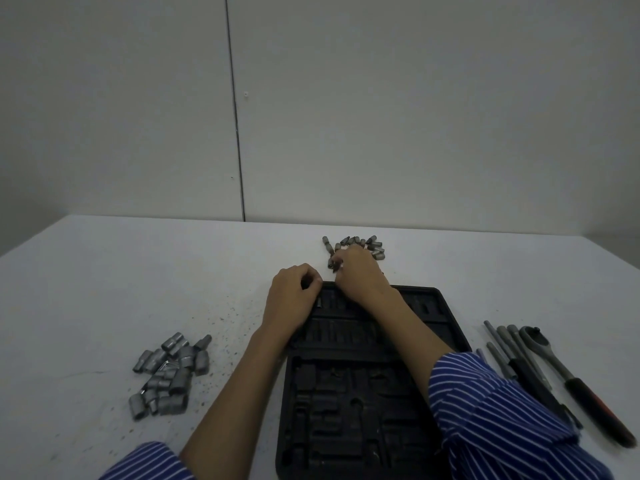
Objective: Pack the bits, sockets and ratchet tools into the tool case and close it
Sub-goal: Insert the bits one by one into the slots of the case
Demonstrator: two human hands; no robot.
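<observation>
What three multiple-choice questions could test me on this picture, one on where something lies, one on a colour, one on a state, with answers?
1. Where does the ratchet lie?
A. right of the tool case
B. inside the tool case
C. beside the pile of sockets on the left

2. What colour is the tool case?
A. red
B. black
C. white

3. What is the right hand doing?
A. resting flat on the ratchet
B. hanging idle off the table
C. picking at the pile of bits beyond the case

Answers:
1 A, the ratchet lies on the table past the case's right edge, next to some long bars.
2 B, the open moulded tray is black all over.
3 C, its fingers are curled on a small piece at the bits, while the left hand rests at the case's far left corner.
</observation>
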